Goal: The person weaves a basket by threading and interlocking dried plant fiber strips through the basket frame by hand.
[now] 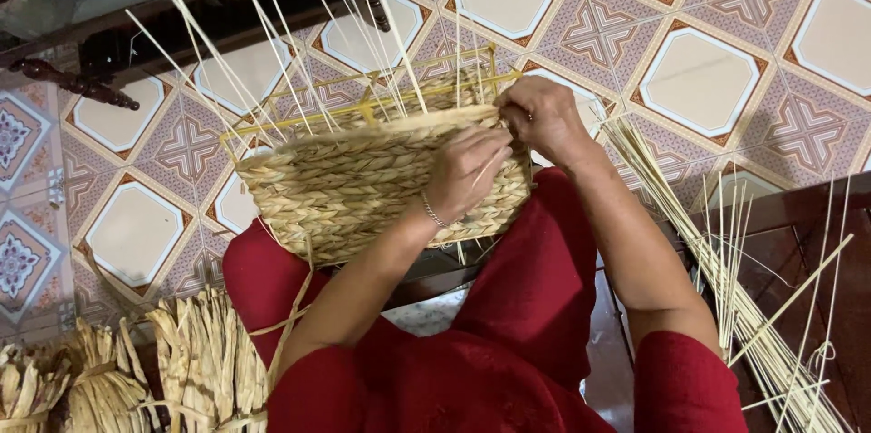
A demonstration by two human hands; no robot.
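Two bare hands are working at the rim of a half-woven straw basket resting on the lap of a person in red. The left hand is lying against the basket's braided side, fingers curled and pinching a thin pale strand. Just beyond it, the right hand is closing on the rim's far corner, fingertips tucked into the weave. Loose reed stakes are fanning upward past both hands; bundled straw is lying on the tiled floor beside the left elbow.
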